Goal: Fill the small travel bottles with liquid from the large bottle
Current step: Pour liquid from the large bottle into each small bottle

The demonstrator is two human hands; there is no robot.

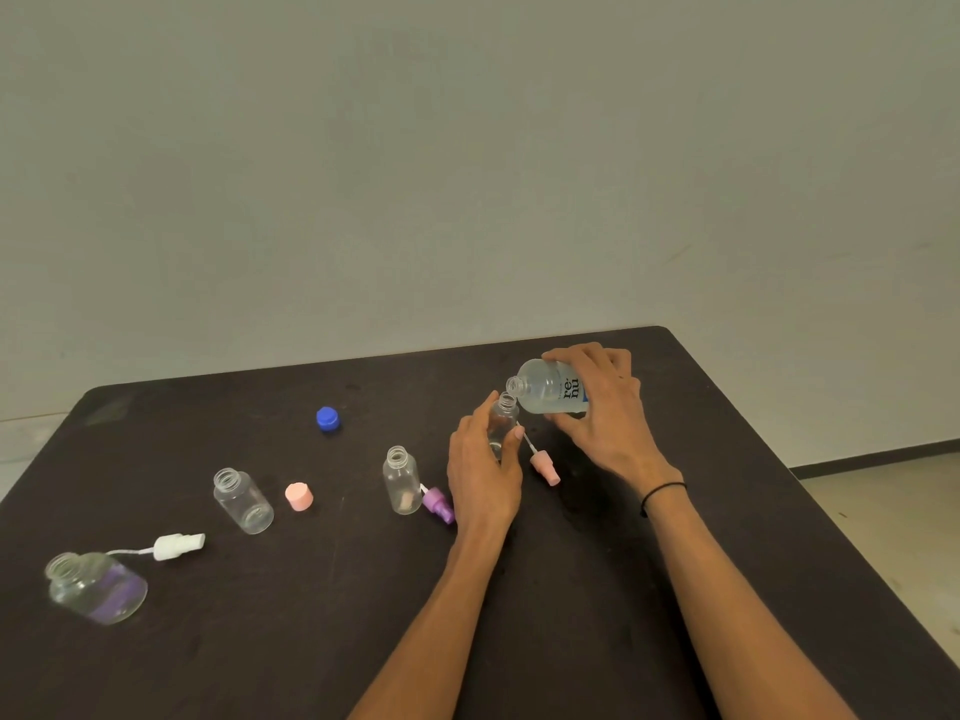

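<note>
The right hand (605,402) is gripping the tilted large bottle (553,387), its mouth just above the small travel bottle (503,423) the left hand (483,465) is clasping. Three open bottles left of it are waiting, seemingly unfilled.

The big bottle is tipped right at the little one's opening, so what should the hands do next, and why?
Probably tip the large bottle slightly further. The right hand holds its open mouth just above the neck of the small bottle, which the left hand steadies upright, and no stream is visible between them.
</note>
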